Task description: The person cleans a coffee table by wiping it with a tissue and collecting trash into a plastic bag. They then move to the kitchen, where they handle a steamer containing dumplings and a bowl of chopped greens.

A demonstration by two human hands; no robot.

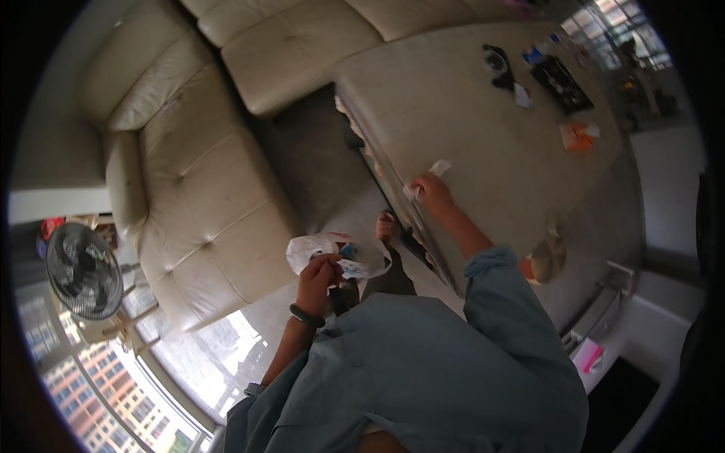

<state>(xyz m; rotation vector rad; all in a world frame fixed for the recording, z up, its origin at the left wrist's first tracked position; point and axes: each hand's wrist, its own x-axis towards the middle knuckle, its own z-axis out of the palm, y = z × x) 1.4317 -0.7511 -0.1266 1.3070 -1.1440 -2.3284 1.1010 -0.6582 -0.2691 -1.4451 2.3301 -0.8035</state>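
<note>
My left hand (320, 277), with a dark bangle on the wrist, grips a white plastic bag (300, 252) near its rim. Small packets of white and blue show inside the bag, which hangs between the sofa and the table. My right hand (433, 194) is over the near left edge of the large table (481, 141), its fingers closed on a crumpled white tissue or wipe (439, 167). Part of that white piece sticks out past the fingers onto the tabletop, and part lies at the table's edge.
A beige tufted sofa (221, 198) runs along the left and far side. A fan (84, 272) stands at the far left. On the table lie a black tray (562, 85), a dark object with a round part (497, 63), an orange packet (576, 136) and a patterned round item (548, 260).
</note>
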